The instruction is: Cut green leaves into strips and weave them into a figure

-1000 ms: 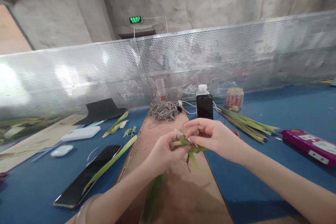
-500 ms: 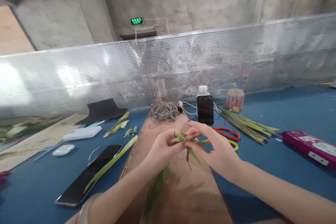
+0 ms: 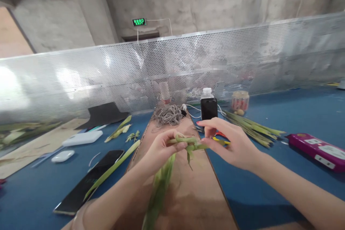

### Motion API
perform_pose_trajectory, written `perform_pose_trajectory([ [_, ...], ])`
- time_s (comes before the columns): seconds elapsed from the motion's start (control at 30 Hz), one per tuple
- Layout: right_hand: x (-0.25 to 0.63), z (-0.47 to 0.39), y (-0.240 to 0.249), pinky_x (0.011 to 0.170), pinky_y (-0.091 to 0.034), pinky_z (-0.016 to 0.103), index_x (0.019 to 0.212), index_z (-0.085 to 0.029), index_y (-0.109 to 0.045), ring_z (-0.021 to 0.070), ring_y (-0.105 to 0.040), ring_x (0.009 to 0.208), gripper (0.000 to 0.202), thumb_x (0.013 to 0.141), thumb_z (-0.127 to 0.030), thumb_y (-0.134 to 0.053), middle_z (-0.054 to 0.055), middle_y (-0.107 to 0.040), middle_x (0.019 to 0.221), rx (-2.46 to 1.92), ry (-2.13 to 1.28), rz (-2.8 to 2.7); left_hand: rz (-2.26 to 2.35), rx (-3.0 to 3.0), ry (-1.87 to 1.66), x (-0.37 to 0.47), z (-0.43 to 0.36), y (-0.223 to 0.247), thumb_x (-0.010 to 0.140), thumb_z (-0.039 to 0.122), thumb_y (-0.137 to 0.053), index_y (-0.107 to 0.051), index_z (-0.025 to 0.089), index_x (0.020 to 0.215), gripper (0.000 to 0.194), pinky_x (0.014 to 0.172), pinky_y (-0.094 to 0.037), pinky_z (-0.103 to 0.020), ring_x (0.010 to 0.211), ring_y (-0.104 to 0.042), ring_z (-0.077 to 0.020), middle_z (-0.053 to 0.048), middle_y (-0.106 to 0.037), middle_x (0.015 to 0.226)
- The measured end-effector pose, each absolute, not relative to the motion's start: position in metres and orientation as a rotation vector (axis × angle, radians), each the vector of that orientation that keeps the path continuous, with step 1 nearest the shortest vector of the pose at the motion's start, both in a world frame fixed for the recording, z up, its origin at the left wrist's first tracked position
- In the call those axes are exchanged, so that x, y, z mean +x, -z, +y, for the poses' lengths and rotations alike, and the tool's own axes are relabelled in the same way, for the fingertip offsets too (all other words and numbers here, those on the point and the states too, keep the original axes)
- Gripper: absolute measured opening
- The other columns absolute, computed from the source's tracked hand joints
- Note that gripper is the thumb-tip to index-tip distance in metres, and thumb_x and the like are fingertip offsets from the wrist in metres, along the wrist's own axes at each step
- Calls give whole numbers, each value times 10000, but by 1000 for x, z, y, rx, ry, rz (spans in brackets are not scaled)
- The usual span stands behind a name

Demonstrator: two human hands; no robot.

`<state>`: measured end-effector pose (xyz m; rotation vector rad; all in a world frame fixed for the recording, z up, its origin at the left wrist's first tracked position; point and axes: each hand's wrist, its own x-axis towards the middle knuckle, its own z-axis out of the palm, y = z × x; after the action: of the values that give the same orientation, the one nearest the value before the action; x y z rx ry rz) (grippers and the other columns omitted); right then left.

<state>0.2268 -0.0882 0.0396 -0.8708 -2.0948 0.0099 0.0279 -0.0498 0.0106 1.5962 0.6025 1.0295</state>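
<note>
My left hand (image 3: 168,145) pinches a looped, folded green leaf strip (image 3: 191,140) between thumb and fingers, above the cardboard. A narrow tail of the strip hangs below the loop. To its right is my right hand (image 3: 229,142), its index finger lifted away from the thumb. That thumb lies close against the strip's right-hand part; whether it touches cannot be made out. Long green leaves (image 3: 161,187) stretch under my left wrist toward the near edge. Behind my right fingers, red and yellow handles (image 3: 222,138) are partly hidden.
A cardboard strip (image 3: 188,194) runs down the middle of the blue table, with tangled grey cord (image 3: 168,115) at its far end. Phones (image 3: 88,181), a white case (image 3: 63,156), a purple device (image 3: 316,151), a jar (image 3: 239,101) and a leaf bundle (image 3: 256,129) lie around. A perforated metal screen (image 3: 183,64) stands behind.
My right hand has drawn back rightward from the leaf loop, and its fingers have parted. My left hand still pinches the strip, slightly further left. The view has shifted slightly.
</note>
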Motion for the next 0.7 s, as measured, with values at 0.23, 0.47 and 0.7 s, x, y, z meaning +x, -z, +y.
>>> perform_pose_trajectory([
  [0.23, 235, -79, -43, 589, -411, 215, 1282, -261, -376, 106, -524, 657, 550, 775, -362, -565, -10, -575, 789, -1011, -758, -2378, 585, 1729, -987, 22, -50, -13, 688, 195, -657, -518, 163, 669, 144, 722, -453, -253, 787, -590, -146, -8, -600, 809],
  [0.47, 237, -76, -38, 625, -449, 189, 1358, -285, -160, 93, -568, 702, 866, 671, -123, -661, -23, -567, 821, -796, -1201, -2331, 565, 2145, -734, 27, -71, -23, 767, 166, -555, -544, 155, 686, 82, 751, -433, -284, 908, -564, -202, -84, -636, 878],
  [0.7, 241, -73, -36, 582, -431, 132, 1333, -315, -242, 58, -548, 747, 855, 633, -96, -683, 57, -347, 1299, -694, -1164, -2426, 527, 2034, -743, 28, -71, -20, 760, 166, -567, -552, 150, 721, 45, 754, -448, -279, 900, -572, -191, -84, -634, 913],
])
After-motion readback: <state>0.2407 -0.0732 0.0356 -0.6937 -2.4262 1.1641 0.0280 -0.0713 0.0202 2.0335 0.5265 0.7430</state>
